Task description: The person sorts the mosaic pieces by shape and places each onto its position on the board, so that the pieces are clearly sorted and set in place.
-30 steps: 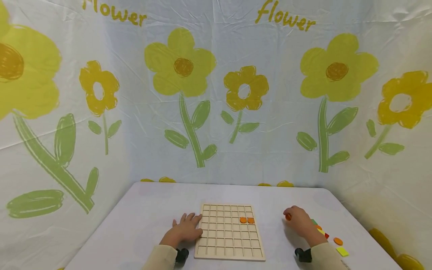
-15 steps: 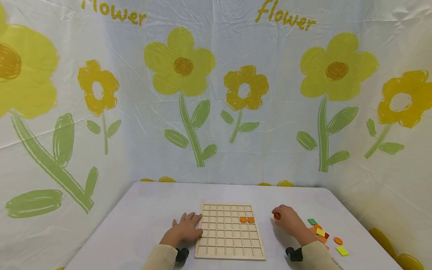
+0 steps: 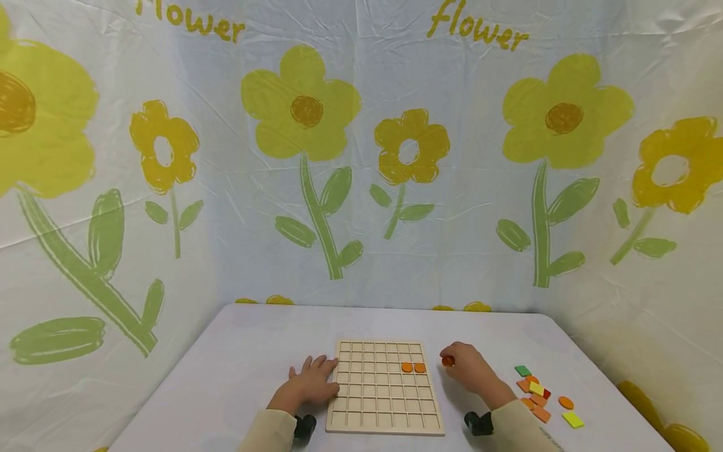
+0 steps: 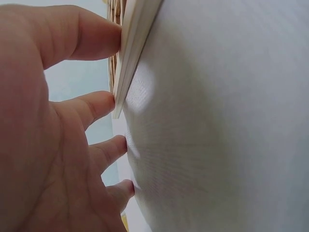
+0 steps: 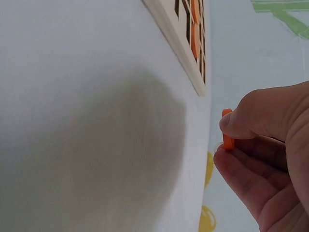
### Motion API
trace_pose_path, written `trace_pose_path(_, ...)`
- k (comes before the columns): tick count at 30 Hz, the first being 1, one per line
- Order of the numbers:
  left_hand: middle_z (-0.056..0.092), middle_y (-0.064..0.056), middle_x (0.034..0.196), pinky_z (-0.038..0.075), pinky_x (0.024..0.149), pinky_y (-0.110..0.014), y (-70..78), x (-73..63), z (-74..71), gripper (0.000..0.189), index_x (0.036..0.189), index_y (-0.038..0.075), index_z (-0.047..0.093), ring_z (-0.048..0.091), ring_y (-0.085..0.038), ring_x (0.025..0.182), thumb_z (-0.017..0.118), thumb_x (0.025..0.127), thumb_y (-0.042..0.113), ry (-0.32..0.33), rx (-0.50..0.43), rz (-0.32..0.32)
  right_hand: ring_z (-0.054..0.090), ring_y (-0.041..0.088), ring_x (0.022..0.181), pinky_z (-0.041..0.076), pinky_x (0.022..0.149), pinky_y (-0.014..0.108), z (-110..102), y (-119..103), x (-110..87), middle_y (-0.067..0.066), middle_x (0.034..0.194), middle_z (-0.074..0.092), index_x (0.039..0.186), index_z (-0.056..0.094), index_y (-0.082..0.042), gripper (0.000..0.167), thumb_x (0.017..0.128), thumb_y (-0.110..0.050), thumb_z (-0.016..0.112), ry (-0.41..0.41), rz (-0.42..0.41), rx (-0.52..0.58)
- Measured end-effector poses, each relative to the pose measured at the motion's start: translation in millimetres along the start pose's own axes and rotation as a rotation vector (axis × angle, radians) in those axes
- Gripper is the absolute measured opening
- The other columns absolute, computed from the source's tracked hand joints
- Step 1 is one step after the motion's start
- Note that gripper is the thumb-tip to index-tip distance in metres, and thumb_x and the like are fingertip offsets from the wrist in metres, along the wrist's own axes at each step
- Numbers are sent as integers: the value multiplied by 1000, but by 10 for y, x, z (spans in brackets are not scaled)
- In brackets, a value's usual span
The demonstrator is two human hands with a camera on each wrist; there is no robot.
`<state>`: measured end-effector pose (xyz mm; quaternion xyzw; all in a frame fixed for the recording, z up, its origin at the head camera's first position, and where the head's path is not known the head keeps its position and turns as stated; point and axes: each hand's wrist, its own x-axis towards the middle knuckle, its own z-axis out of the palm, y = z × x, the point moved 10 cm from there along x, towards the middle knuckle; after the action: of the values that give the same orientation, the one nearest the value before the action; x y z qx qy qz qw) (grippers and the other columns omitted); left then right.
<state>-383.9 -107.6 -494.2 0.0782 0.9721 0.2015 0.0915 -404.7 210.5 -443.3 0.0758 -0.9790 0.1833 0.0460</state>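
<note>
A pale wooden grid board lies on the table, with two orange discs side by side in cells near its right edge. My left hand rests at the board's left side, fingers spread; in the left wrist view the thumb and index fingertip touch the board's edge. Just right of the board, my right hand pinches an orange disc between thumb and fingers, above the table. The disc stands on edge in the right wrist view.
At the right of the table lies a loose group of flat pieces: a green square, several orange pieces, a red one and a yellow one. Apart from them are an orange disc and a yellow square. Flower-printed cloth walls surround the table.
My right hand has moved left toward the board with the orange disc, uncovering the loose pieces at the right. The left hand has stayed in place at the board's edge.
</note>
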Motion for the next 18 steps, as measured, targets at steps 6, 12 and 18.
trace_pose_path(6,35,-14,153,8,106,-79,-15,17,15,64,145,16,45,21,-49,144,53,85,39,2,2,1,56,17,82,56,83,42,12,-174,2,4,94,65,103,72,-5,23,80,-3,73,-3,-33,29)
trace_pose_path(12,35,-14,154,8,106,-79,-32,34,40,65,145,17,45,21,-49,144,54,84,39,2,-2,0,57,16,82,57,81,39,46,-317,22,4,94,65,101,73,-5,20,81,-4,72,9,-81,49)
trace_pose_path(18,36,-15,153,8,105,-79,-23,25,20,64,144,17,46,21,-49,144,55,84,38,3,-2,0,58,15,81,56,77,37,58,-520,32,4,91,66,98,74,-3,17,81,-4,73,35,-183,57)
